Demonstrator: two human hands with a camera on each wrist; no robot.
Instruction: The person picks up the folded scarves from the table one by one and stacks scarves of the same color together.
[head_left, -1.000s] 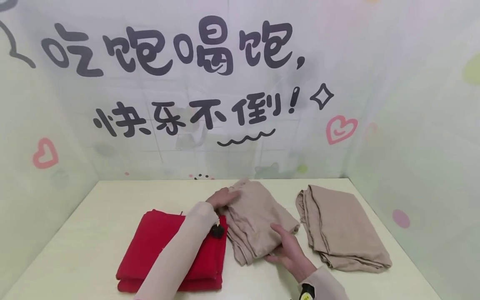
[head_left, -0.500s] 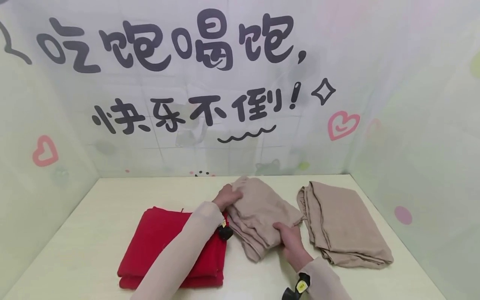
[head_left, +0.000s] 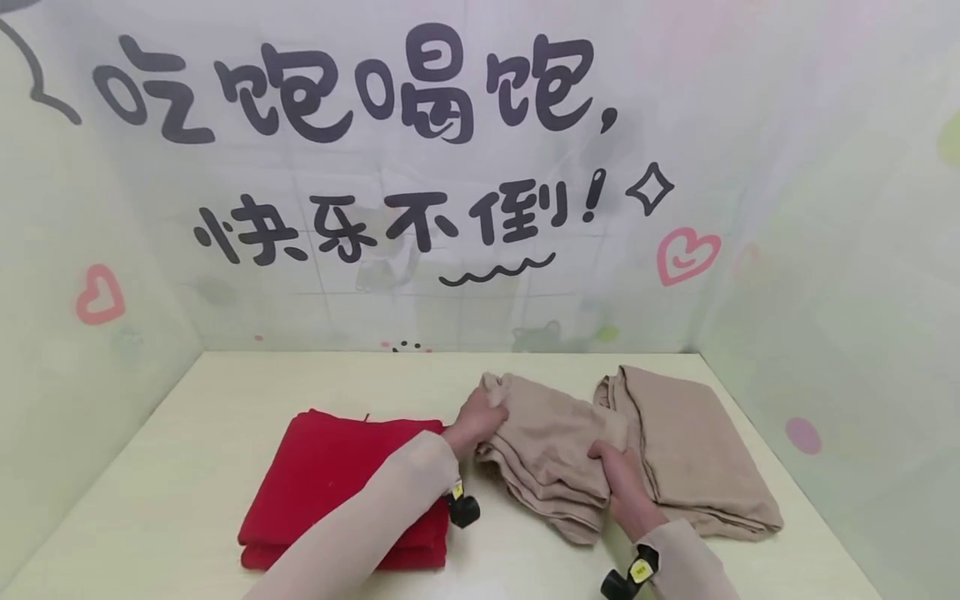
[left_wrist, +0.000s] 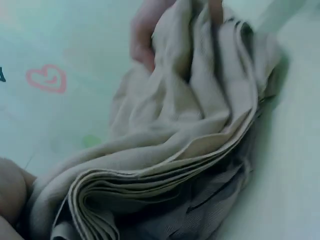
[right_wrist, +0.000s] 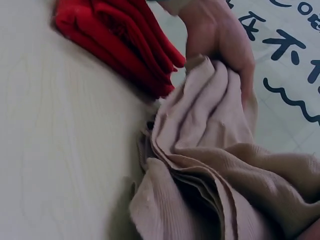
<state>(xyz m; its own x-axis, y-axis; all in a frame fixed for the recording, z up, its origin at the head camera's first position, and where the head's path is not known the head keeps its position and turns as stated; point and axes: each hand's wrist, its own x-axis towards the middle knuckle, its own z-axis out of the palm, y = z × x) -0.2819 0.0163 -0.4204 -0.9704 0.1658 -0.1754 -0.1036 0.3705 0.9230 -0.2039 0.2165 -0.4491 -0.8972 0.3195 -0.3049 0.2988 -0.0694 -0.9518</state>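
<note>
Both hands grip a folded beige cloth (head_left: pixel 551 437) in the middle of the table. My left hand (head_left: pixel 477 419) pinches its left end, thumb on top and fingers beneath. At the right end, my right hand (head_left: pixel 624 479) holds it with the thumb over the top; its other fingers are hidden under the fabric. Layered folds of the cloth (left_wrist: pixel 165 150) show in the left wrist view, and its ends sag between the hands. In the right wrist view the left hand (right_wrist: pixel 220 37) is seen clasping the bunched far end.
A folded red cloth (head_left: pixel 330 475) lies on the left of the table (head_left: pixel 150 500), partly under my left forearm. Another folded beige cloth (head_left: pixel 705 450) lies at the right, overlapped by the held one in the head view. A printed curtain (head_left: pixel 450 308) stands behind.
Both hands have moved right with the beige cloth, bringing it against the view of the right-hand beige cloth. Its layers now hang more loosely at the front. The red cloth stays put.
</note>
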